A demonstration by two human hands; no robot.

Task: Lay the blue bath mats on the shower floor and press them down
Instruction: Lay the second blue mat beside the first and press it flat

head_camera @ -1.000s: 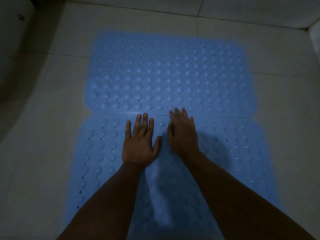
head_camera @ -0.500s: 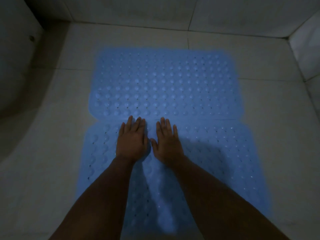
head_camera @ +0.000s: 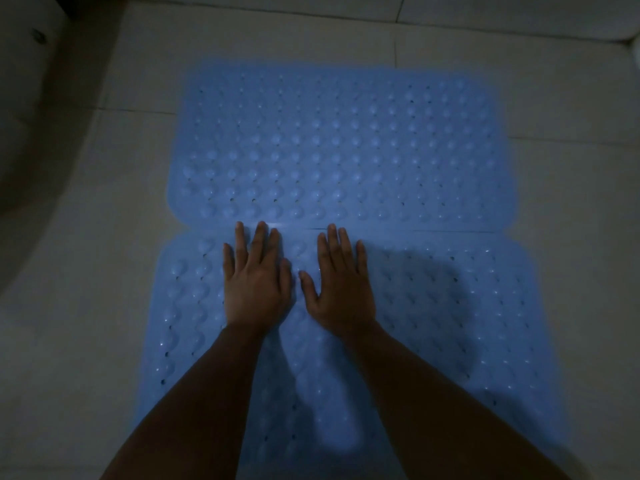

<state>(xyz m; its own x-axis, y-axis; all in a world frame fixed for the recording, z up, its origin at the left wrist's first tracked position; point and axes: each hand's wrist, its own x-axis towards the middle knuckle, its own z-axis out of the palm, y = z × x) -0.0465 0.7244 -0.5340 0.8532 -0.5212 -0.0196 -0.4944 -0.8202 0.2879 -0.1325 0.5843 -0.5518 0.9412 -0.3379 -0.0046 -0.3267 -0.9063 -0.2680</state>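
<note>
While your left hand (head_camera: 256,285) and right hand (head_camera: 341,285) lie flat side by side, palms down and fingers straight, you press on the near blue bath mat (head_camera: 450,323), which spreads under both forearms and out to either side. Your thumbs point toward each other, close but apart. Just beyond your fingertips (head_camera: 262,227) runs the seam where this mat meets the far blue bath mat (head_camera: 346,143), edge to edge. Both bubbled mats lie flat on the pale tiled shower floor (head_camera: 86,271), which shows left and right of your hands in dim light.
</note>
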